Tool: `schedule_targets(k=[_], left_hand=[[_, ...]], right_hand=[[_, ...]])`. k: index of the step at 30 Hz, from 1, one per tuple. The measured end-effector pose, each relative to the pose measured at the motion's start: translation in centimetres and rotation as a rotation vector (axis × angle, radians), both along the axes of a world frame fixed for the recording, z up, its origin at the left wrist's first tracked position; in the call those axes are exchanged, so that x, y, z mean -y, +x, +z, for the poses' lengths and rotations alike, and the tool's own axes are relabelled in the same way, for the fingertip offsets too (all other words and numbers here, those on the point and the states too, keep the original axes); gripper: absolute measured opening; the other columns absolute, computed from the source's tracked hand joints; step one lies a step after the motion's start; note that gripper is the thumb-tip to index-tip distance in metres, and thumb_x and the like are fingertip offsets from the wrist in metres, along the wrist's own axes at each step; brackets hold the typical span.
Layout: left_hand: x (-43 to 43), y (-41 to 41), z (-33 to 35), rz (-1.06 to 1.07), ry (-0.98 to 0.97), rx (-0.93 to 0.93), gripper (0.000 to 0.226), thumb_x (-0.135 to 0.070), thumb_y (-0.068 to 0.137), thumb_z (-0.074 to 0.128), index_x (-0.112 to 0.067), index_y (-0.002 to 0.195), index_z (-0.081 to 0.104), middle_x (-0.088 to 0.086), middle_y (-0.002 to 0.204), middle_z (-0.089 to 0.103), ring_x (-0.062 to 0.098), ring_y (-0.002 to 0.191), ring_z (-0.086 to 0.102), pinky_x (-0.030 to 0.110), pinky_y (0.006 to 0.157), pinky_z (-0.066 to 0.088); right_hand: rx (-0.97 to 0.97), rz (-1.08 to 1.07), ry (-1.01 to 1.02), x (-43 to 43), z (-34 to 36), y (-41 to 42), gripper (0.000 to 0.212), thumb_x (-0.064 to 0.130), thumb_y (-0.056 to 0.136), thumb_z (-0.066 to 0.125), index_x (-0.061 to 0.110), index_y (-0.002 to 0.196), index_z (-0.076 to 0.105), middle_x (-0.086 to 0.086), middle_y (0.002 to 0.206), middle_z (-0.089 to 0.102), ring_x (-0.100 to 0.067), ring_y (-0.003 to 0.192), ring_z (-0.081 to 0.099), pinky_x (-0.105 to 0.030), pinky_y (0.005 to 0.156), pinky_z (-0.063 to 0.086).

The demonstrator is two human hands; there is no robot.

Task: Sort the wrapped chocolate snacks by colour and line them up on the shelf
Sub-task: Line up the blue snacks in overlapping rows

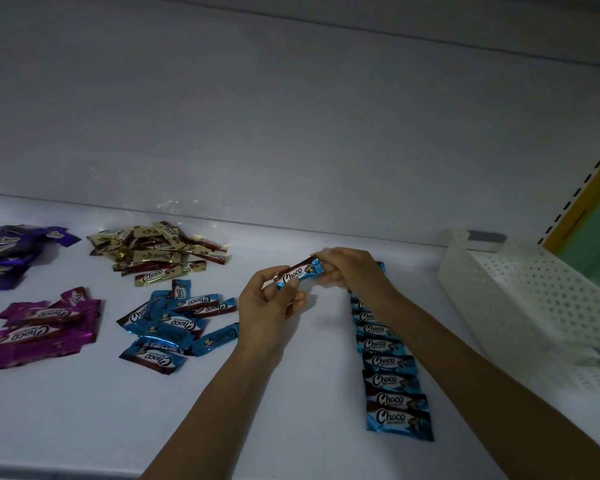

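Lining up the blues is the step in hand. The left hand (271,299) and right hand (347,268) each pinch an end of one blue snack (300,271) above the shelf (291,393), near its back edge. Next, it likely needs laying squarely at the far end of the blue row (388,365).

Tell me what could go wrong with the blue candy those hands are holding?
1. The right hand reaches across the far end of the blue row, so its arm might nudge those candies crooked.
2. It and the left hand pinch the blue candy only near its ends; a fingertip grip like that might let it slip.
3. The loose blue pile lies close to the pink pile; a careless grab might mix colours.
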State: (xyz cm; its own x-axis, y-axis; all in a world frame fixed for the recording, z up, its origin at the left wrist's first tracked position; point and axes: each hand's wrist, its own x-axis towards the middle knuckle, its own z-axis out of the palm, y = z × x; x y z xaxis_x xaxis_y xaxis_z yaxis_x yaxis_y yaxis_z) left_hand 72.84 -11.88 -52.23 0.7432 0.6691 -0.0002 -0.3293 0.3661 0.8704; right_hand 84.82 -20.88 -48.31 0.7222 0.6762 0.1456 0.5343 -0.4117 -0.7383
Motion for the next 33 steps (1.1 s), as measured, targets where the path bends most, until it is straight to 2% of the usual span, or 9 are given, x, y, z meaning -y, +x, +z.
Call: schedule_targets(k=[1, 3, 9, 12, 17, 22, 25, 29, 33], left_hand=[[0.0, 0.0, 0.0, -0.009, 0.017, 0.002, 0.020, 0.003, 0.089, 0.060, -0.011, 0.104, 0.062, 0.005, 0.069, 0.070, 0.009, 0.059, 0.065, 0.018, 0.059, 0.054], [0.1, 0.0, -0.2, -0.008, 0.113, -0.018, 0.025, 0.005, 0.090, 0.058, -0.016, 0.101, 0.064, 0.007, 0.073, 0.067, 0.012, 0.063, 0.064, 0.019, 0.062, 0.054], [1.3, -0.3, -1.2, 0.309, 0.966, -0.194, 0.050, -0.005, 0.091, 0.056, -0.017, 0.138, 0.044, -0.002, 0.128, 0.047, 0.010, 0.109, 0.050, 0.023, 0.087, 0.045], [0.9, -0.2, -1.2, 0.393, 1.063, -0.206, 0.041, -0.009, 0.089, 0.055, -0.014, 0.130, 0.052, 0.004, 0.129, 0.049, 0.009, 0.115, 0.043, 0.016, 0.092, 0.033], [1.0, 0.0, -1.4, 0.373, 1.136, -0.220, 0.034, -0.015, 0.090, 0.046, -0.012, 0.121, 0.058, 0.004, 0.123, 0.055, -0.007, 0.106, 0.032, 0.002, 0.086, 0.026], [1.1, -0.4, -1.3, 0.354, 1.100, -0.218, 0.032, -0.020, 0.089, 0.047, -0.014, 0.119, 0.059, 0.000, 0.117, 0.055, 0.009, 0.105, 0.046, 0.015, 0.084, 0.034], [1.4, -0.8, -0.9, 0.339, 1.114, -0.239, 0.032, -0.022, 0.089, 0.049, -0.013, 0.118, 0.060, 0.001, 0.118, 0.055, 0.005, 0.105, 0.043, 0.017, 0.083, 0.036], [0.7, -1.3, 0.2, 0.234, 1.373, -0.367, 0.032, -0.025, 0.092, 0.058, -0.015, 0.122, 0.060, 0.003, 0.126, 0.053, 0.018, 0.113, 0.049, 0.030, 0.087, 0.042], [-3.0, -4.4, 1.5, 0.214, 1.523, -0.342, 0.024, -0.031, 0.093, 0.057, -0.019, 0.113, 0.065, -0.001, 0.113, 0.063, 0.017, 0.100, 0.058, 0.033, 0.079, 0.050]], right_hand=[[-0.140, -0.008, 0.067, 0.0, 0.3, -0.3, 0.015, 0.028, 0.091, 0.058, 0.019, 0.085, 0.069, 0.009, 0.071, 0.070, 0.001, 0.058, 0.064, -0.012, 0.053, 0.045], [-0.053, 0.107, 0.057, 0.4, 0.6, -0.5, 0.009, 0.028, 0.085, 0.067, 0.023, 0.090, 0.072, 0.014, 0.074, 0.069, 0.002, 0.065, 0.063, -0.011, 0.060, 0.047], [0.177, 0.036, -0.149, 0.9, 0.6, 1.6, 0.011, 0.021, 0.084, 0.068, 0.016, 0.092, 0.073, 0.006, 0.085, 0.068, -0.006, 0.070, 0.059, -0.017, 0.068, 0.047], [0.407, -0.084, -0.432, 0.9, -0.7, 2.4, 0.022, 0.032, 0.090, 0.057, 0.019, 0.092, 0.074, 0.002, 0.093, 0.068, -0.016, 0.085, 0.056, -0.033, 0.085, 0.041], [0.690, -0.138, -0.526, 0.6, -1.6, 3.1, 0.023, 0.030, 0.090, 0.051, 0.023, 0.097, 0.072, -0.001, 0.098, 0.065, -0.020, 0.093, 0.049, -0.032, 0.077, 0.030], [0.713, -0.131, -0.462, 0.8, -1.8, 3.0, 0.024, 0.036, 0.088, 0.057, 0.026, 0.108, 0.067, 0.000, 0.102, 0.063, -0.019, 0.098, 0.049, -0.031, 0.079, 0.030], [0.863, -0.042, -0.506, 1.0, -2.5, 2.0, 0.027, 0.040, 0.092, 0.049, 0.031, 0.109, 0.068, 0.000, 0.100, 0.062, -0.018, 0.095, 0.049, -0.029, 0.073, 0.025], [0.834, -0.047, -0.571, 1.3, -2.4, 1.8, 0.029, 0.033, 0.097, 0.043, 0.032, 0.117, 0.065, -0.001, 0.106, 0.058, -0.019, 0.100, 0.047, -0.029, 0.078, 0.029], [0.794, -0.011, -0.489, 0.8, -1.8, 0.8, 0.029, 0.027, 0.097, 0.045, 0.033, 0.115, 0.066, -0.001, 0.105, 0.059, -0.021, 0.102, 0.048, -0.030, 0.078, 0.028]])
